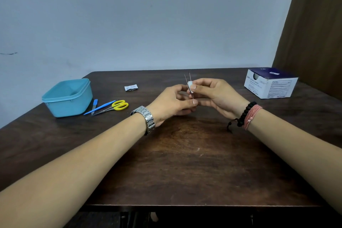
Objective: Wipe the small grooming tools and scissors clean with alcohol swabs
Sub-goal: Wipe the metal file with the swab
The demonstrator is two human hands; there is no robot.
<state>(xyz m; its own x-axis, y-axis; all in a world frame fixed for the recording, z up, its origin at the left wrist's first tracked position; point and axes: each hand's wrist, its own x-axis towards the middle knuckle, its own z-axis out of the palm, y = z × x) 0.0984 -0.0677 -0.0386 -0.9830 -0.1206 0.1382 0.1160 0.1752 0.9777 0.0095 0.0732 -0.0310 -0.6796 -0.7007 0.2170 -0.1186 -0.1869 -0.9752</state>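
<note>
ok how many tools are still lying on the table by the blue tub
3, all just right of the blue tub: a small blue-handled tool, a long blue tool, and the yellow-handled scissors. More may be hidden inside the tub.

A single wide-angle view from a camera worn on the person's head, looking forward and down across a dark wooden table (185, 163). Both forearms enter from the near bottom corners and meet at the centre, close to the lens, the left hand (172, 103) and right hand (216, 94) well in view. The table's near edge sits low in the frame; its far edge meets a pale wall (148, 15) that fills the upper half. A brown curtain (314, 33) borders the far right
</note>
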